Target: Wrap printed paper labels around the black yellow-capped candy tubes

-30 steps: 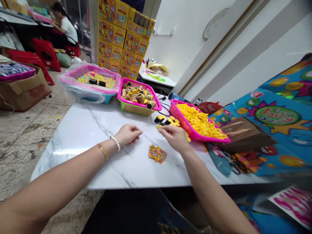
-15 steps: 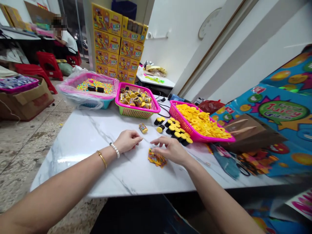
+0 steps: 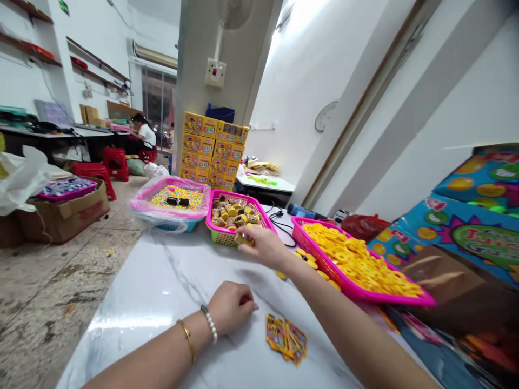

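Note:
My right hand (image 3: 263, 246) reaches forward to the near rim of a pink and green basket (image 3: 231, 237). Its fingers are closed on a small labelled canister (image 3: 245, 237) with yellow and brown print. Inside that basket lie several similar labelled canisters (image 3: 233, 213) with yellow lids. My left hand (image 3: 233, 308) rests on the white marbled table, its fingers curled in and nothing visible in them. To its right lies a loose pile of printed yellow labels (image 3: 286, 337). Yellow-lidded black canisters (image 3: 310, 259) stand partly hidden behind my right forearm.
A pink basket of yellow plastic pieces (image 3: 357, 259) stands on the right. At the back left, a plastic-lined tub (image 3: 194, 189) holds colourful beads and two black canisters. Yellow boxes (image 3: 198, 143) are stacked behind. A person (image 3: 144, 132) sits far off at the left.
My right hand has left the label pile and moved forward to the basket, taking the labelled canister from the table. My left hand stays on the table. The view has tilted up.

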Demonstrator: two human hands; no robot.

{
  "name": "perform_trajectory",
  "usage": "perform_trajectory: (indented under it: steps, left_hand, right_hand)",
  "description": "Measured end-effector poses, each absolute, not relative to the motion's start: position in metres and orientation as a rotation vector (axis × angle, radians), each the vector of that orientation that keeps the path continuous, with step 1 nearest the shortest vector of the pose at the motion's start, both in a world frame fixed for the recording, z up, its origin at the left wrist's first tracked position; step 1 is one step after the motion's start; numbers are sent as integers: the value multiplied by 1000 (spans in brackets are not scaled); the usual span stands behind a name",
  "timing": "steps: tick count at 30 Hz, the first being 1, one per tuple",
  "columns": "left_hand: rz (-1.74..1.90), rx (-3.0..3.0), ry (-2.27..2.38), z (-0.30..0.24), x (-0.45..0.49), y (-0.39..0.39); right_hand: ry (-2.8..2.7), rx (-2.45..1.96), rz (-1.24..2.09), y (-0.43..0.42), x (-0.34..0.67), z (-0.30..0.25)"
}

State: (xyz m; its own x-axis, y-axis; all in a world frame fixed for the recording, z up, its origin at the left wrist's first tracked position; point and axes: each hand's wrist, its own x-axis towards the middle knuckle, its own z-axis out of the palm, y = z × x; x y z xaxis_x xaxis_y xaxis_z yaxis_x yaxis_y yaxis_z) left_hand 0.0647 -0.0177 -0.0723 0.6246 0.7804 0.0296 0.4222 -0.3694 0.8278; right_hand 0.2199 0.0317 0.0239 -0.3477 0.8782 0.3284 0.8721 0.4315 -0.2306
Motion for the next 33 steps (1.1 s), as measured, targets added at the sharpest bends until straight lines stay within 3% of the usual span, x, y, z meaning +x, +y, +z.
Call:
perform_trajectory:
  steps: [6,12,19,27,33]
  left_hand:
    - [519,1968,954,-74,66,-18]
    - [530,1996,931,-76,65,-15]
    - [512,1967,880,-70,58,-14]
    - [496,2099,753,-73,57,-11]
    - [503,2146,768,-72,56,-11]
  right_hand:
    - [-2098,-1737,13,98,238,35]
    - [-2037,-1685,93,147,214,20]
    - [-1994,-1751,153,184,198,51]
    - [-1940,-1674,-30,78,255,60]
    - [-1829,-2140,-239,-21,286,6]
